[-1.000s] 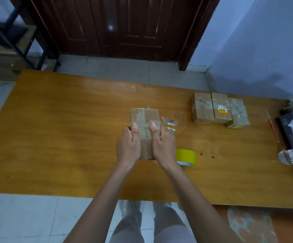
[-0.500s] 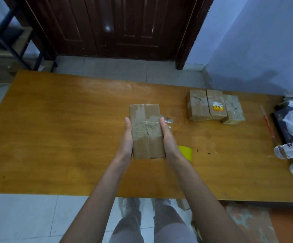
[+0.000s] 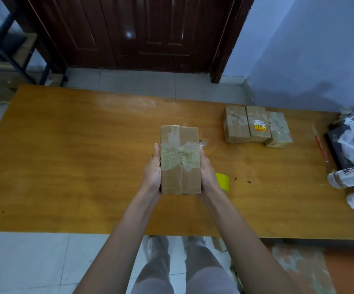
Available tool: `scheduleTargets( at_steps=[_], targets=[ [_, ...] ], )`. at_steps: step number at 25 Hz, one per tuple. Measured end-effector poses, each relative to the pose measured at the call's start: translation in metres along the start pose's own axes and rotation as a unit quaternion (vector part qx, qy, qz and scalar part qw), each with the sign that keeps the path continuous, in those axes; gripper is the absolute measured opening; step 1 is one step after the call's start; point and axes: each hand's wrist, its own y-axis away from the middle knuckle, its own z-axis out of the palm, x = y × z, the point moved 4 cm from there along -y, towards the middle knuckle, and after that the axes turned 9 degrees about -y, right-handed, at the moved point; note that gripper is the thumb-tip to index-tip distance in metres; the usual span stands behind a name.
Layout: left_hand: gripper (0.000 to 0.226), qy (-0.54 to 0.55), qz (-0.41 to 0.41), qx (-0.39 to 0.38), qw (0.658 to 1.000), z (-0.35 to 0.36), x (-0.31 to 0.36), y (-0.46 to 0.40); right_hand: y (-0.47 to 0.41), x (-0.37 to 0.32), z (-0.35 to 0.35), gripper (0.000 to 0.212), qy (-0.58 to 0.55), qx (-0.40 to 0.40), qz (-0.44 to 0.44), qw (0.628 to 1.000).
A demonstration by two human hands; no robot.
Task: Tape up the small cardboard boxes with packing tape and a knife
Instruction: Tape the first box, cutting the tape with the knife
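Above the middle of the tabletop (image 3: 65, 166), a small cardboard box (image 3: 180, 160) is held flat-palmed between the left hand (image 3: 152, 172) and right hand (image 3: 207, 172); thumbs pressed on its top a second ago are now off, so the tape band seems smoothed. Open room lies left; the tape roll (image 3: 222, 181) and three taped boxes (image 3: 256, 127) crowd the right.

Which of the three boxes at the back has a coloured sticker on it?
The middle box; it carries a red-and-yellow sticker, the boxes beside it do not.
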Motion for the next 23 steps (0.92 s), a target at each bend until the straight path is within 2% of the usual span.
scheduleTargets(
  at_steps=[3,7,8,10,12,15,17,18,19,21,22,23],
  targets=[
    [0.054,-0.008,-0.009,0.011,1.000,-0.001,-0.005,0.002,0.001,0.001,-0.005,0.031,0.017,0.016,-0.013,1.000],
    [0.054,-0.056,-0.031,0.078,0.995,-0.007,-0.008,0.004,0.005,-0.002,-0.005,0.040,0.075,0.022,-0.006,0.997],
    [0.053,-0.071,-0.029,0.096,0.992,-0.009,-0.007,0.004,0.005,-0.005,-0.007,0.037,0.132,0.040,-0.027,0.990],
    [0.046,-0.105,-0.004,0.155,0.982,-0.013,0.000,0.006,0.005,-0.016,-0.015,0.030,0.263,0.110,-0.106,0.953],
    [0.034,-0.170,0.056,0.218,0.959,-0.013,0.012,0.011,0.013,-0.025,-0.010,0.032,0.315,0.115,-0.173,0.926],
    [0.030,-0.303,0.195,0.206,0.910,0.009,0.024,0.021,0.021,-0.014,0.010,0.063,0.294,0.048,-0.104,0.949],
    [0.028,-0.354,0.279,0.163,0.878,0.027,0.024,0.031,0.018,-0.009,0.007,0.065,0.177,0.064,-0.053,0.981],
    [0.027,-0.350,0.291,0.144,0.878,0.030,0.025,0.035,0.015,-0.009,0.003,0.060,0.113,0.070,-0.044,0.990],
    [0.026,-0.335,0.292,0.138,0.885,0.029,0.028,0.038,0.013,-0.011,-0.003,0.057,0.083,0.070,-0.042,0.993],
    [0.022,-0.336,0.275,0.179,0.883,0.017,0.031,0.034,0.011,-0.014,-0.011,0.058,0.074,0.051,-0.026,0.996],
    [0.027,-0.356,0.241,0.188,0.883,0.013,0.031,0.030,0.011,-0.014,-0.012,0.060,0.081,0.040,-0.015,0.996],
    [0.039,-0.370,0.186,0.162,0.896,0.010,0.029,0.023,0.010,-0.014,-0.011,0.060,0.092,0.029,-0.012,0.995]
  ],
)
